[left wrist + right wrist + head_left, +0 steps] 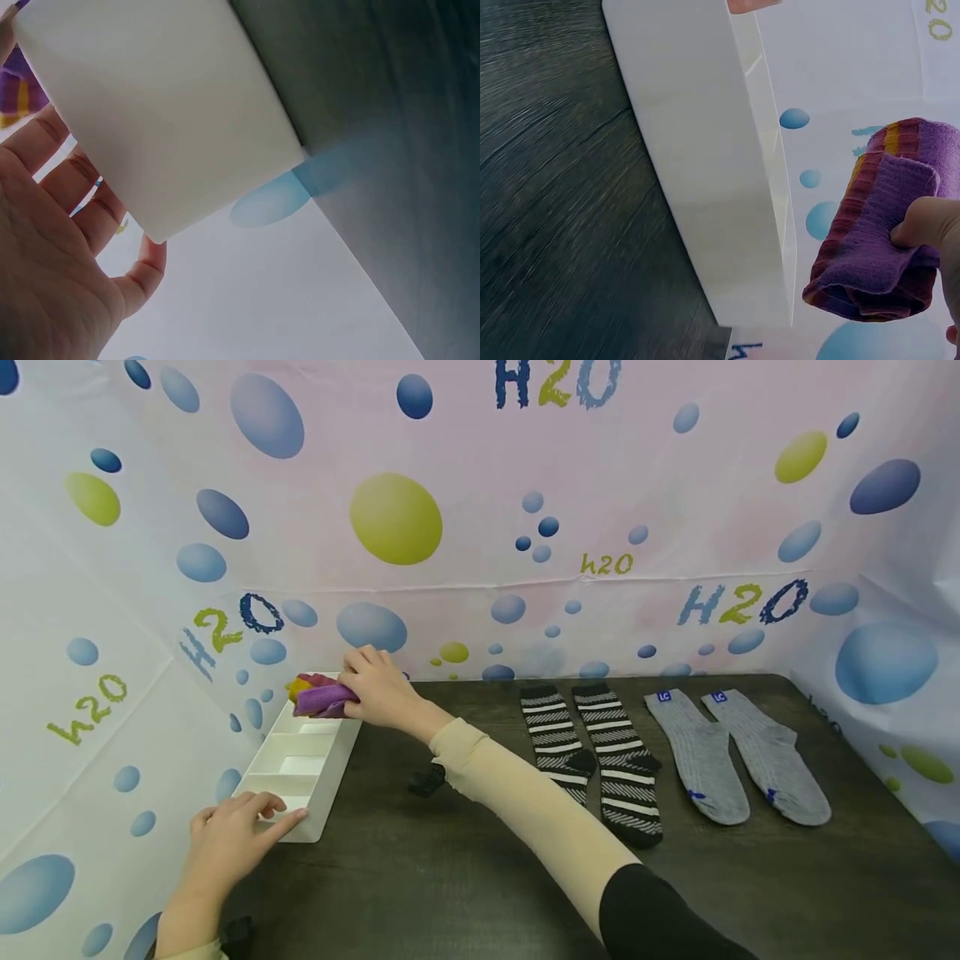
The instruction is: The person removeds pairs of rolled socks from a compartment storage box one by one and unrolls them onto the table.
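My right hand [381, 690] pinches a rolled pair of purple, maroon and yellow striped socks [321, 697] above the far end of a white divided box [337, 774]. In the right wrist view, the thumb presses on the purple side of the sock roll [877, 225], beside the box's long wall [697, 165]. My left hand [232, 839] grips the box's near end, its fingers hooked over the rim and the thumb at the right corner. The left wrist view shows those fingers [97, 217] along the edge of the end wall [165, 112].
Right of the box, a pair of black-and-white striped socks [628, 777] lies flat on the dark table [450, 885]. Farther right lies a grey pair [705, 760] with blue marks. A patterned sheet [480, 468] rises behind and to the left, close against the box.
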Demonstrator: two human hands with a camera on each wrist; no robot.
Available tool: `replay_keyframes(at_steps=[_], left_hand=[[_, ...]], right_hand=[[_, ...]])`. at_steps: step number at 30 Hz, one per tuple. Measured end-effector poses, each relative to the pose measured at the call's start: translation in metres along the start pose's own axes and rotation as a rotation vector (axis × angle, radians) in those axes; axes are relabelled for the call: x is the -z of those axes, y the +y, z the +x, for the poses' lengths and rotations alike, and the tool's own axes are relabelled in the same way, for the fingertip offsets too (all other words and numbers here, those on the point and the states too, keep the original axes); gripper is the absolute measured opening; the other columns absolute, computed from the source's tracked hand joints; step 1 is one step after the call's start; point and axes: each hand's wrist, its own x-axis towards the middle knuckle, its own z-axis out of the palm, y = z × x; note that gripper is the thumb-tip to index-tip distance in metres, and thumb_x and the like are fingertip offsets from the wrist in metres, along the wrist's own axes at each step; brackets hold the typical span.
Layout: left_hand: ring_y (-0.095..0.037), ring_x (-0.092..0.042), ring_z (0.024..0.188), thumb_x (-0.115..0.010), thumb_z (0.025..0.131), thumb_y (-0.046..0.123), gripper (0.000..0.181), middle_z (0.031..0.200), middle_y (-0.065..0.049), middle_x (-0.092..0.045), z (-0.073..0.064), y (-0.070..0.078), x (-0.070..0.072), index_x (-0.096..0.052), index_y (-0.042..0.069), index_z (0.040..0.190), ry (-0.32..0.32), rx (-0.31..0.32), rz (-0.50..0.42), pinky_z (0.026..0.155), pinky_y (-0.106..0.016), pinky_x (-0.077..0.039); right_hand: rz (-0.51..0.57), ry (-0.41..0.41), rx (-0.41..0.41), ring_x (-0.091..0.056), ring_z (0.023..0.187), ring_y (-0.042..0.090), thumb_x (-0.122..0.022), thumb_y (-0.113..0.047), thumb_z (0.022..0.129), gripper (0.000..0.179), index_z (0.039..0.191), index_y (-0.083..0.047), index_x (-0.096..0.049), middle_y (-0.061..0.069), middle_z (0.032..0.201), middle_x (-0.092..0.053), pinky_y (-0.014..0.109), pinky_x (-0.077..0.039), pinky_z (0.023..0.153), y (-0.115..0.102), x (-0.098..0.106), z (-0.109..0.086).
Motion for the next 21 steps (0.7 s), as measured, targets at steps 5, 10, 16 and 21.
replay_keyframes(at_steps=[5,10,16,21], left_hand=[[-0.028,-0.061,0.085,-0.065,0.084,0.061,0.046,0.086,-0.002,-0.067,0.001,0.000,-0.002,-0.066,0.015,0.087,0.018,-0.010,-0.012,0.087,-0.063,-0.029],[-0.027,-0.060,0.084,-0.066,0.083,0.060,0.045,0.086,-0.002,-0.067,0.000,-0.001,-0.002,-0.066,0.016,0.087,0.029,-0.011,-0.019,0.087,-0.062,-0.028],[-0.027,-0.060,0.084,-0.066,0.083,0.060,0.044,0.087,-0.002,-0.067,0.000,0.000,-0.003,-0.067,0.016,0.087,0.023,-0.012,-0.024,0.086,-0.062,-0.028],[-0.028,-0.060,0.086,-0.066,0.084,0.060,0.044,0.088,-0.003,-0.067,0.001,-0.001,-0.003,-0.067,0.016,0.088,0.015,-0.010,-0.027,0.087,-0.063,-0.027]], right_hand=[[0.018,0.030,0.000,-0.042,0.106,0.016,-0.060,-0.034,0.090,0.022,0.107,-0.023,-0.068,-0.004,0.112,-0.050,0.032,-0.038,0.091,0.012,0.002,-0.016],[0.029,0.062,0.015,-0.043,0.106,0.018,-0.062,-0.033,0.089,0.024,0.109,-0.020,-0.068,-0.001,0.111,-0.052,0.034,-0.038,0.092,0.020,0.005,-0.032],[0.022,0.082,0.022,-0.043,0.106,0.019,-0.065,-0.032,0.088,0.022,0.105,-0.018,-0.069,0.001,0.109,-0.051,0.036,-0.037,0.092,0.026,0.007,-0.058],[0.029,0.104,0.040,-0.044,0.103,0.019,-0.067,-0.030,0.086,0.021,0.102,-0.018,-0.070,0.000,0.107,-0.053,0.035,-0.036,0.087,0.028,0.009,-0.077]])
